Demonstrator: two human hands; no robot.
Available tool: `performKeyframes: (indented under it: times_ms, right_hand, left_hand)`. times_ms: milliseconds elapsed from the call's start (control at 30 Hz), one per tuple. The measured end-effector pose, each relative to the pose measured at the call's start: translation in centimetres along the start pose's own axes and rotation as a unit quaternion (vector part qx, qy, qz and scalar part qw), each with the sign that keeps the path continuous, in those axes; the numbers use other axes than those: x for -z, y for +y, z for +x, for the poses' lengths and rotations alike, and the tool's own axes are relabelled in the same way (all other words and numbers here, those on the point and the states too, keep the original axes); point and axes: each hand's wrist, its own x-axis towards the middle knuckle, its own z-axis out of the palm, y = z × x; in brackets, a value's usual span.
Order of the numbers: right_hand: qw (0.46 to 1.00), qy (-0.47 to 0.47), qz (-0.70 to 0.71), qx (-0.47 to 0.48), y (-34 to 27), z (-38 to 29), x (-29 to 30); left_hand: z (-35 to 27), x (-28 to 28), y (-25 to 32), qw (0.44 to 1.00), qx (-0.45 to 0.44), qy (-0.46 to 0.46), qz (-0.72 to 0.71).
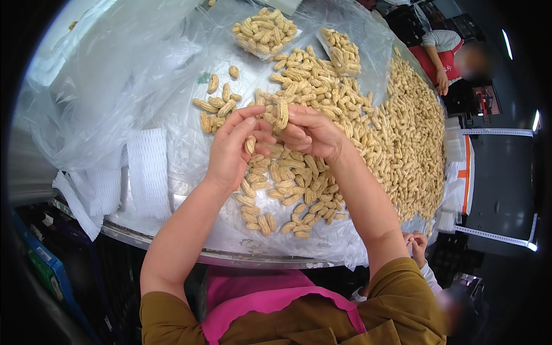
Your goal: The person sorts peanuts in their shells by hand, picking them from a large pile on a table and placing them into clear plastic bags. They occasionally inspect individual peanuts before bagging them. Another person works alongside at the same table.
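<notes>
Unshelled peanuts (pixel 414 138) lie heaped over the right half of a metal table covered with plastic sheeting. My right hand (pixel 312 131) pinches one long peanut (pixel 282 114) between thumb and fingers. Close beside it on the left, my left hand (pixel 241 142) has a short peanut (pixel 250 145) lying against its fingers, palm turned inward. Beyond the hands stand two filled packs of peanuts, one (pixel 265 33) at the top middle and another (pixel 340 51) to its right. A few loose peanuts (pixel 217 102) are spread left of the heap, and more (pixel 297 185) lie below the hands.
White foam net sleeves (pixel 148 172) lie at the table's left edge, near bunched clear plastic (pixel 108 82). A co-worker in a red apron (pixel 424 64) stands across at the upper right. Another person's hand (pixel 416 246) is at the lower right. Crates (pixel 60 276) stand below left.
</notes>
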Motion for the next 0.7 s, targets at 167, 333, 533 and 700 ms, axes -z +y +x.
performKeyframes:
  times_ms: [167, 333, 533, 700]
  right_hand:
    - [0.989, 0.046, -0.137, 0.039, -2.8, -2.7, 1.2]
    - [0.986, 0.087, -0.119, 0.077, -4.3, -5.6, 2.8]
    - [0.995, -0.015, 0.014, 0.093, -1.7, -3.8, 1.3]
    - [0.998, 0.021, 0.026, 0.059, 1.4, -2.4, -1.6]
  left_hand:
    - [0.1, 0.6, 0.2, 1.000, -0.001, -0.015, 0.008]
    - [-0.2, 0.1, -0.2, 0.999, 0.016, -0.035, 0.025]
    - [-0.4, 0.1, -0.4, 0.994, 0.034, -0.065, 0.087]
    - [-0.7, -0.9, -0.7, 0.992, -0.011, -0.077, 0.101]
